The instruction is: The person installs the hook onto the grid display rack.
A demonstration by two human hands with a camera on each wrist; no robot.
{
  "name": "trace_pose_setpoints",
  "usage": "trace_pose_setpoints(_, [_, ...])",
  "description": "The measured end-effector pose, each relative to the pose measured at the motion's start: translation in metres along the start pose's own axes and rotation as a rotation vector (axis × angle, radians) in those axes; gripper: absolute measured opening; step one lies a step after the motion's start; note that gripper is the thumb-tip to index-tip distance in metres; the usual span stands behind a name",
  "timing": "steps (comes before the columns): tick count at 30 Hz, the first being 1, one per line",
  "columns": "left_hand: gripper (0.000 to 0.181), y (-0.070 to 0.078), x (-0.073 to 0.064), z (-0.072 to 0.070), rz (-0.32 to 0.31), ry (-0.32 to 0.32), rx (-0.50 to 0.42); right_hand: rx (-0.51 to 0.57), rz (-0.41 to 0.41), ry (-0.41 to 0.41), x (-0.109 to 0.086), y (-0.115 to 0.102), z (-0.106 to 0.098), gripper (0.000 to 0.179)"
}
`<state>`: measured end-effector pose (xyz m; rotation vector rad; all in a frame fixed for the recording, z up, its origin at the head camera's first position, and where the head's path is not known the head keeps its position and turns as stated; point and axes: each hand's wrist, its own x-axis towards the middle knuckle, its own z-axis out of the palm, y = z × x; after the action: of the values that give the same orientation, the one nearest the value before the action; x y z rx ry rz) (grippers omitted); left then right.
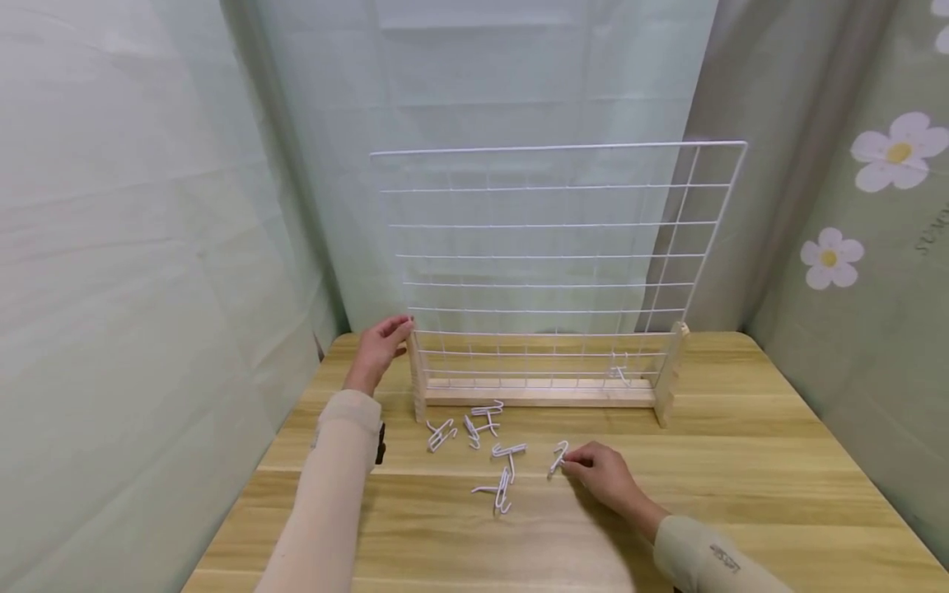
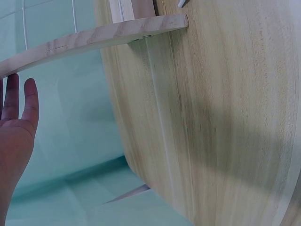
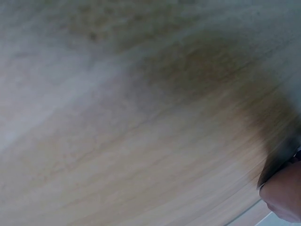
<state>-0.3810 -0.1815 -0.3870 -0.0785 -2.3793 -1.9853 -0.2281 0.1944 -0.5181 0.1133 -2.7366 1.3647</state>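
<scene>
A white wire grid panel [image 1: 549,224] stands upright in a wooden base with two side posts. My left hand [image 1: 380,350] is at the top of the left wooden post [image 1: 418,379]. In the left wrist view, fairly straight fingers [image 2: 31,101] touch or nearly touch the post's outer face; the thumb is hidden there. Over the table in front of the rack, my right hand [image 1: 604,473] pinches a white wire hook [image 1: 559,458] between thumb and fingertips. The right wrist view is blurred and shows only part of that hand [image 3: 283,190]. One hook [image 1: 619,371] hangs low on the grid's right side.
Several loose white hooks [image 1: 502,490] lie on the wooden table [image 1: 778,461] before the rack, left of my right hand. A pale curtain [image 1: 163,247] stands close on the left, and a flowered curtain [image 1: 838,346] on the right. Another curtain hangs behind the grid.
</scene>
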Motion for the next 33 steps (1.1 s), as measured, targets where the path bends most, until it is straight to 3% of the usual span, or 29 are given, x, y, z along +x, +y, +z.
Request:
trace_pose_setpoints(6, [0.047,0.001,-0.001,-0.001,-0.015,-0.006,-0.011,-0.014,-0.004,0.008,-0.001,-0.002,0.001,0.004])
trace_pose_setpoints(16, [0.049,-0.003,0.001,-0.001,-0.038,-0.015,-0.031,0.038,0.068,0.009,-0.001,-0.004,0.001,0.004])
trace_pose_setpoints(22, [0.045,0.012,-0.005,-0.001,-0.042,-0.022,-0.03,0.066,0.108,0.023,0.003,-0.007,0.0,0.005])
trace_pose_setpoints(25, [0.046,0.01,-0.005,0.0,-0.021,-0.012,-0.013,0.07,0.117,0.039,0.005,-0.008,-0.001,0.006])
trace_pose_setpoints(28, [0.046,-0.001,0.003,0.0,-0.008,0.003,-0.015,0.087,0.12,0.058,0.009,-0.008,-0.001,0.007])
trace_pose_setpoints(33, [0.045,-0.003,0.003,-0.001,-0.006,0.008,-0.017,0.08,0.142,0.088,0.015,-0.015,-0.002,0.01])
